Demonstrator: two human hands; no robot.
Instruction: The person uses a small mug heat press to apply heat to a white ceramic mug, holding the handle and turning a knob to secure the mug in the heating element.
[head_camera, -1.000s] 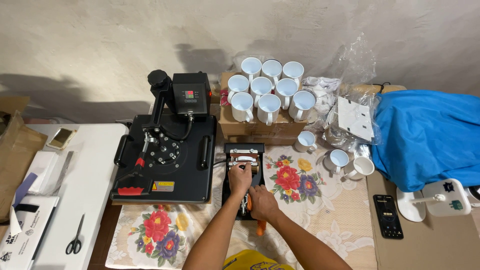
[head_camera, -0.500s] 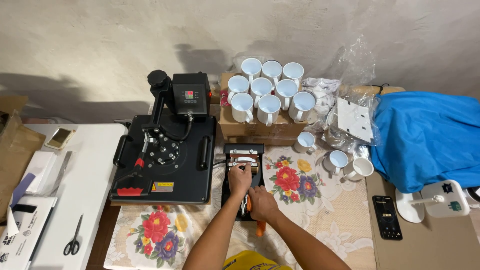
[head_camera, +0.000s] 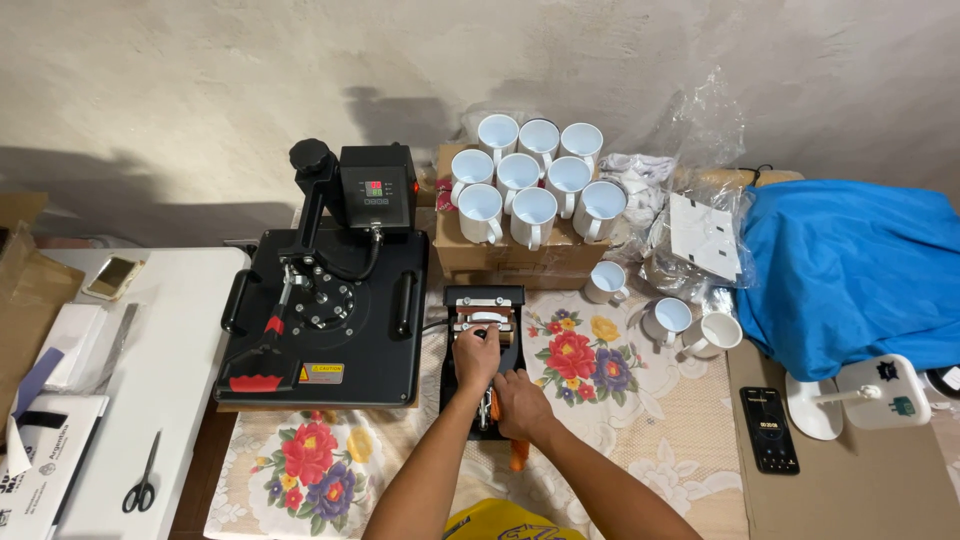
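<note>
**Both hands on the mug press**

The left hand (head_camera: 477, 352) lies over the white mug (head_camera: 484, 320) in the mug press (head_camera: 483, 345), fingers curled around it. The right hand (head_camera: 520, 402) grips the orange lever (head_camera: 517, 452), fingers closed. The black heat press (head_camera: 325, 315) crowds the left; floral-clothed surface (head_camera: 640, 440) lies open rightward.

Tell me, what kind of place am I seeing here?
Likely a small mug-printing workshop: a flat heat press, a mug press under both hands, and blank white mugs on a box.
</note>
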